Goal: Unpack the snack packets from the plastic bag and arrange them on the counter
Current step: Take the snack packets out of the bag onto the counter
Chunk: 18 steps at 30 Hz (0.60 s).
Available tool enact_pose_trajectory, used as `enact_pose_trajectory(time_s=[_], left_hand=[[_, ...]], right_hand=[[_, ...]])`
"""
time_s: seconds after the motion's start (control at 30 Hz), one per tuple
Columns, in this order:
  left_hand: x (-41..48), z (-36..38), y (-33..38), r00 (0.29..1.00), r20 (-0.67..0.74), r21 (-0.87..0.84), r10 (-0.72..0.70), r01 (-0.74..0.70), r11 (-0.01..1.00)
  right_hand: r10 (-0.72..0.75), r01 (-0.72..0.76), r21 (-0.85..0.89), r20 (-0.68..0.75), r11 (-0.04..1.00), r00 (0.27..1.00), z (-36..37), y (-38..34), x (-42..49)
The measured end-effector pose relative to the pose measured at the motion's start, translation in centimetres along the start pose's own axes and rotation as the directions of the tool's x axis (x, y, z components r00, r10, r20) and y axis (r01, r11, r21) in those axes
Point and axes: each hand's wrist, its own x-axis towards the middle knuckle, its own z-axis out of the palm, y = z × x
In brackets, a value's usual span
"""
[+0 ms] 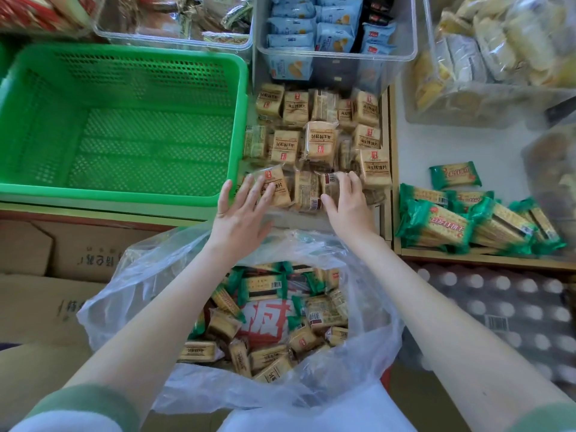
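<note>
- The left hand (241,210) is held flat with fingers spread, laid on a tan packet (276,188) at the near edge of the pile; nothing is clamped in it.
- The right hand (346,204) is seen with fingers curled over a brown-ended packet (330,185) in the same front row; whether that packet is pinched or merely pressed cannot be told.
- The two hands are kept apart, with a few packets lying between them.
- The tan snack packets (318,132) are spread in rough rows on the desk (388,151), just beyond the fingertips, between the green basket (124,120) and a wooden divider.
- The plastic bag (265,322) lies open directly beneath both forearms, nearer the body than the hands, with many packets left inside, so the task is judged to be partly done.
- For the next packet both hands would have to be drawn back and down; neither is clearly nearer the bag's mouth.
- The packets' long axes in the bag point every way.
- Green-wrapped packets (452,226) are heaped to the right, past the divider.
</note>
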Motion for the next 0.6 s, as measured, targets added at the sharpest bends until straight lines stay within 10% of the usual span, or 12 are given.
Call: enact_pose_trajectory(time_s=[0.2, 0.33, 0.47, 0.6], left_hand=[[-1.5, -0.3, 0.0, 0.998, -0.057, -0.097, 0.040, -0.046, 0.994], [-4.3, -0.3, 0.3, 0.992, -0.087, -0.130, 0.095, -0.106, 0.986], [-7.5, 0.3, 0.5, 0.990, -0.067, -0.171, 0.123, -0.133, 0.976], [-10.0, 0.6, 0.7, 0.989, -0.046, -0.190, 0.139, -0.146, 0.971]], right_hand=[[-0.004, 0.004, -0.056, 0.006, 0.998, 1.000, -0.5, -0.7, -2.5], [-0.384, 0.366, -0.139, -0.143, 0.920, 0.912, 0.1, -2.1, -6.6], [-0.677, 0.699, -0.175, 0.173, 0.694, 0.715, 3.3, -2.0, -12.4], [-0.478, 0.718, -0.364, 0.558, 0.594, 0.678, 4.8, 0.5, -14.9]])
